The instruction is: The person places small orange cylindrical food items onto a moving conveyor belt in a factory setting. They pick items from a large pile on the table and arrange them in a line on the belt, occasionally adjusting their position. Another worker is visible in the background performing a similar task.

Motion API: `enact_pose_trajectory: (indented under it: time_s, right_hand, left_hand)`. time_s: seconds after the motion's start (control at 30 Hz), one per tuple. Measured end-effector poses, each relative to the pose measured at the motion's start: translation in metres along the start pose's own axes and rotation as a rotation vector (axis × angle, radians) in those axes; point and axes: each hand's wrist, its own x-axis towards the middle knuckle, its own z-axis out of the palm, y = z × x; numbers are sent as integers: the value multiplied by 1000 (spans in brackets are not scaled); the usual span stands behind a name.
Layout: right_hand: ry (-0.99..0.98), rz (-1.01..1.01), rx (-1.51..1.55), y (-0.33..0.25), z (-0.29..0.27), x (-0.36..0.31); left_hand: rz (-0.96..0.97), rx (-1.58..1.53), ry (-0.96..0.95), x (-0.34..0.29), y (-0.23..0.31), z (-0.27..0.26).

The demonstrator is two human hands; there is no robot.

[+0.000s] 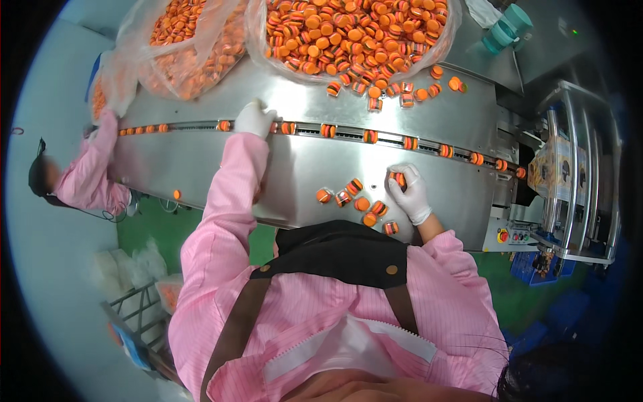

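Note:
My left hand, in a white glove, is over the narrow conveyor channel. Its fingers are closed at an orange burger-shaped candy, which they partly hide. A row of similar candies, including one near the middle, sits spaced out along the channel. Lower right, my gloved right hand is closed around a burger-shaped candy standing out at its fingertips. Beside it, toward my apron, several loose candies lie on the steel table, some in clear wrappers.
Large clear bags full of candies stand along the far side, with loose ones spilled before them. The channel runs into a wrapping machine at right. A co-worker in pink is at the left end. Teal cups stand far right.

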Motion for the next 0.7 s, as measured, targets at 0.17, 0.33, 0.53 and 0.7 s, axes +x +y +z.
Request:
enact_pose_trajectory:
  time_s: [0.17, 0.33, 0.53, 0.7]
  right_hand:
    - [-5, 23, 4, -3, -1, 1]
    - [2, 6, -8, 2, -1, 0]
    - [1, -6, 6, 5, 0, 0]
    - [-15, -12, 30, 2, 0, 1]
  left_hand:
    - [388, -338, 140, 8, 87, 53]
    - [389, 30, 84, 20, 135, 71]
    - [438, -144, -24, -11, 88, 32]
    - [345, -72, 138, -12, -8, -8]
